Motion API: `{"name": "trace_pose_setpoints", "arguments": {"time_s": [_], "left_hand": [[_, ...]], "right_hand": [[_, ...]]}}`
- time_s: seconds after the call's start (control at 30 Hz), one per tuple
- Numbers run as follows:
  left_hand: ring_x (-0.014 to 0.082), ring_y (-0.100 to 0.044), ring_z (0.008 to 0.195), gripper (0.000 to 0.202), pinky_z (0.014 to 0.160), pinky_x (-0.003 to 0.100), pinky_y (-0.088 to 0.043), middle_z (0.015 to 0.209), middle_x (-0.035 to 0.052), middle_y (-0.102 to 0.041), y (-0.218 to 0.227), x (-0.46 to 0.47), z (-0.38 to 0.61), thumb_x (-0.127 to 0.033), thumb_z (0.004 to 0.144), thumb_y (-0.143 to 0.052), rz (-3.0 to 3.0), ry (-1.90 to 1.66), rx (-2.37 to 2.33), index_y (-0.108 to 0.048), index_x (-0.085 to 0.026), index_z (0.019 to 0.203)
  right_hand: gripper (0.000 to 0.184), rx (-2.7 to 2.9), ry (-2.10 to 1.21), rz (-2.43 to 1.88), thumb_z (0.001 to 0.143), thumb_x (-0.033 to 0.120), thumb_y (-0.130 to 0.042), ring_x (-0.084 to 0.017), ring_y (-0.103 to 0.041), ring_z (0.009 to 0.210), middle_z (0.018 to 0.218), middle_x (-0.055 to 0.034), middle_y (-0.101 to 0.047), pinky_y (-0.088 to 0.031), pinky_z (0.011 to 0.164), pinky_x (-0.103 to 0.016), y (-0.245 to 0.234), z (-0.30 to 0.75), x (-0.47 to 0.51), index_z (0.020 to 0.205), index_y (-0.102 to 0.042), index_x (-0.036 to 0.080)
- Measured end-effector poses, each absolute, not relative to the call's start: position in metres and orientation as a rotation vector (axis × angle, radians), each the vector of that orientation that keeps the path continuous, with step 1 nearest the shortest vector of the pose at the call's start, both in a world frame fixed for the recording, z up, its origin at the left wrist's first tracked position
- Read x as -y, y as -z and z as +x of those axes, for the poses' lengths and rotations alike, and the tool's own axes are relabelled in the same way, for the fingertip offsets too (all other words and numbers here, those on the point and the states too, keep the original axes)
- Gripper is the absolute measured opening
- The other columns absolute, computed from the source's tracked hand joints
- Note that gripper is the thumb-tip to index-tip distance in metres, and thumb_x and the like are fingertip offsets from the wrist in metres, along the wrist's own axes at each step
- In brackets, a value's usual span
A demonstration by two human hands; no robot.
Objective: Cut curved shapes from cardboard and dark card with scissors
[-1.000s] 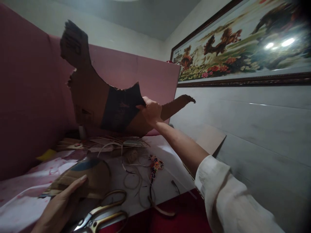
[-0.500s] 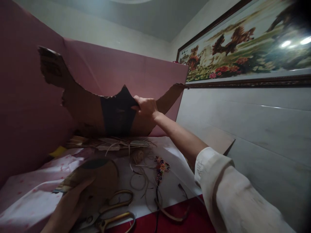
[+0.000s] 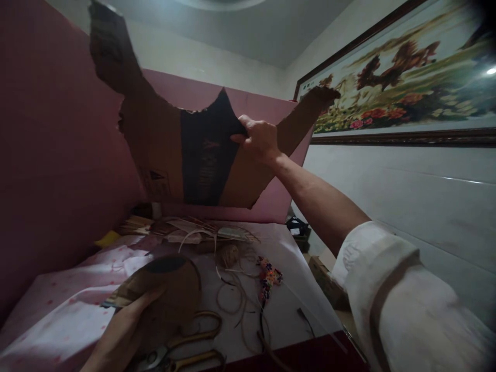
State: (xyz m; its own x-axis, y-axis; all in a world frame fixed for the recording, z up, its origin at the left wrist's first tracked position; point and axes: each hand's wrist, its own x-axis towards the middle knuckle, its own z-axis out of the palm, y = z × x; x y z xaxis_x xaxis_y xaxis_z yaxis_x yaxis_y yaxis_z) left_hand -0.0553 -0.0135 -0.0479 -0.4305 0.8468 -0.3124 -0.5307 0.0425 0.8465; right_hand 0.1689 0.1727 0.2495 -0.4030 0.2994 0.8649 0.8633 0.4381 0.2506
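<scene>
My right hand (image 3: pixel 259 138) pinches the upper edge of a large cut-out cardboard piece (image 3: pixel 158 155), just right of its dark printed band. The piece is raised above the far part of the table, tilted, with one arm reaching up on the left and another on the right. My left hand (image 3: pixel 129 315), low at the left, grips a rounded piece of cardboard (image 3: pixel 178 289) with a dark patch; the thumb lies on top and the other fingers are hidden. Scissors with gold-coloured handles (image 3: pixel 194 336) lie just right of this hand.
On the white table cover (image 3: pixel 287 310) lie a ball of twine (image 3: pixel 229 256), loose cords and a beaded flower ornament (image 3: pixel 270 279). White cloth with pink dots (image 3: pixel 58 305) is bunched at left. Pink panels (image 3: pixel 58 155) stand behind; a framed horse picture (image 3: pixel 403 77) hangs right.
My right hand has lifted the large cardboard piece higher, off the things at the table's back. My left hand keeps its hold on the rounded piece. The view has shifted slightly.
</scene>
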Motion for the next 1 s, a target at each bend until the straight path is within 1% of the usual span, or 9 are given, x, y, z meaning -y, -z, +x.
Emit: {"name": "trace_pose_setpoints", "arguments": {"time_s": [0.17, 0.23, 0.33, 0.43, 0.5, 0.57, 0.77, 0.9, 1.0], "left_hand": [[0.0298, -0.074, 0.076, 0.025, 0.063, 0.038, -0.062, 0.085, 0.0115, -0.078, 0.047, 0.015, -0.055, -0.013, 0.072, -0.072, 0.397, -1.575, -1.200, -0.074, -0.015, 0.097], [0.0286, -0.074, 0.076, 0.022, 0.063, 0.035, -0.062, 0.084, 0.0120, -0.078, 0.049, 0.012, -0.057, -0.012, 0.072, -0.072, 0.413, -1.571, -1.192, -0.074, -0.013, 0.094], [0.0244, -0.074, 0.074, 0.017, 0.063, 0.028, -0.061, 0.082, 0.0117, -0.078, 0.055, 0.007, -0.061, -0.009, 0.074, -0.070, 0.411, -1.575, -1.204, -0.074, -0.011, 0.090], [0.0220, -0.074, 0.075, 0.017, 0.065, 0.026, -0.061, 0.084, 0.0103, -0.078, 0.059, 0.004, -0.064, -0.008, 0.074, -0.070, 0.405, -1.582, -1.213, -0.074, -0.012, 0.090], [0.0201, -0.074, 0.076, 0.017, 0.068, 0.025, -0.060, 0.085, 0.0087, -0.078, 0.060, 0.004, -0.064, -0.005, 0.075, -0.069, 0.407, -1.597, -1.204, -0.073, -0.013, 0.090], [0.0191, -0.073, 0.075, 0.017, 0.069, 0.024, -0.060, 0.084, 0.0076, -0.078, 0.059, 0.005, -0.062, -0.005, 0.076, -0.067, 0.408, -1.605, -1.191, -0.073, -0.013, 0.089], [0.0229, -0.074, 0.071, 0.021, 0.062, 0.028, -0.061, 0.079, 0.0074, -0.078, 0.051, 0.009, -0.058, -0.004, 0.074, -0.069, 0.431, -1.593, -1.195, -0.072, -0.014, 0.093], [0.0255, -0.074, 0.076, 0.024, 0.065, 0.032, -0.062, 0.084, 0.0098, -0.078, 0.048, 0.011, -0.056, -0.005, 0.076, -0.067, 0.438, -1.589, -1.196, -0.071, -0.013, 0.098], [0.0250, -0.074, 0.078, 0.023, 0.067, 0.031, -0.062, 0.085, 0.0106, -0.078, 0.047, 0.012, -0.054, -0.006, 0.076, -0.068, 0.415, -1.577, -1.199, -0.071, -0.012, 0.098]], "right_hand": [[0.032, 1.781, 0.758, -1.085, 0.091, 0.044, -0.057, -0.030, -0.065, 0.089, 0.091, -0.0071, -0.070, -0.046, 0.071, -0.035, -0.250, 0.199, -0.177, 0.111, -0.062, 0.020], [0.032, 1.724, 0.704, -1.096, 0.091, 0.044, -0.056, -0.029, -0.064, 0.087, 0.092, -0.0075, -0.069, -0.046, 0.070, -0.035, -0.248, 0.214, -0.181, 0.110, -0.061, 0.019], [0.035, 1.656, 0.672, -1.045, 0.091, 0.048, -0.055, -0.027, -0.063, 0.084, 0.089, -0.0069, -0.067, -0.046, 0.070, -0.036, -0.244, 0.236, -0.188, 0.106, -0.062, 0.018], [0.037, 1.617, 0.688, -0.988, 0.089, 0.051, -0.054, -0.027, -0.062, 0.083, 0.087, -0.0072, -0.067, -0.046, 0.071, -0.039, -0.242, 0.253, -0.189, 0.101, -0.063, 0.018], [0.035, 1.600, 0.693, -1.008, 0.088, 0.050, -0.057, -0.028, -0.062, 0.084, 0.088, -0.0083, -0.068, -0.046, 0.072, -0.040, -0.242, 0.260, -0.187, 0.101, -0.064, 0.018], [0.034, 1.593, 0.677, -1.057, 0.086, 0.046, -0.060, -0.029, -0.063, 0.085, 0.089, -0.0088, -0.069, -0.046, 0.073, -0.041, -0.242, 0.264, -0.184, 0.104, -0.064, 0.018], [0.030, 1.647, 0.675, -1.110, 0.083, 0.042, -0.063, -0.028, -0.064, 0.082, 0.087, -0.0066, -0.071, -0.048, 0.072, -0.037, -0.236, 0.261, -0.175, 0.104, -0.065, 0.020], [0.030, 1.711, 0.662, -1.134, 0.085, 0.039, -0.062, -0.027, -0.066, 0.083, 0.086, -0.0053, -0.073, -0.046, 0.071, -0.035, -0.226, 0.252, -0.178, 0.110, -0.065, 0.021], [0.030, 1.750, 0.672, -1.111, 0.088, 0.037, -0.061, -0.027, -0.066, 0.086, 0.090, -0.0064, -0.073, -0.046, 0.073, -0.034, -0.221, 0.241, -0.185, 0.112, -0.065, 0.020]]}}
